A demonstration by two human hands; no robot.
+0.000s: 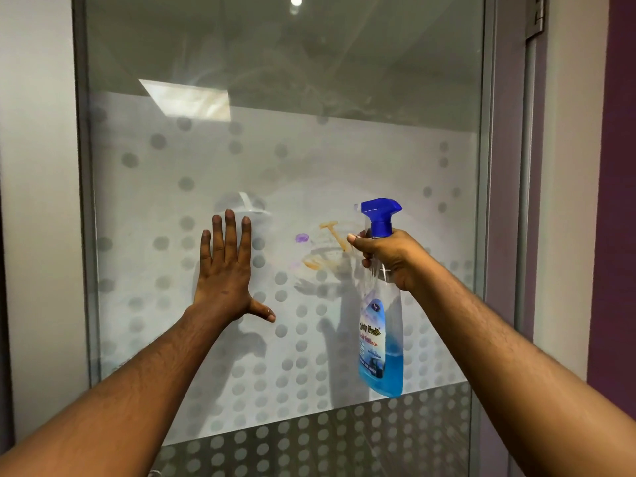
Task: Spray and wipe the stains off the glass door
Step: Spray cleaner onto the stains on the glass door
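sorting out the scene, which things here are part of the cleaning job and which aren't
Part of the job:
spray bottle
orange stain
purple stain
glass door

Not part of it:
door hinge
purple wall

Frosted dotted glass door (344,160), orange and purple stains (321,247) (mid-pane), upright blue-capped spray bottle (381,339)

Left hand (225,270) flat on glass door (206,160) — right hand (389,258) grips spray bottle (381,325), nozzle toward orange-purple stains (321,247).
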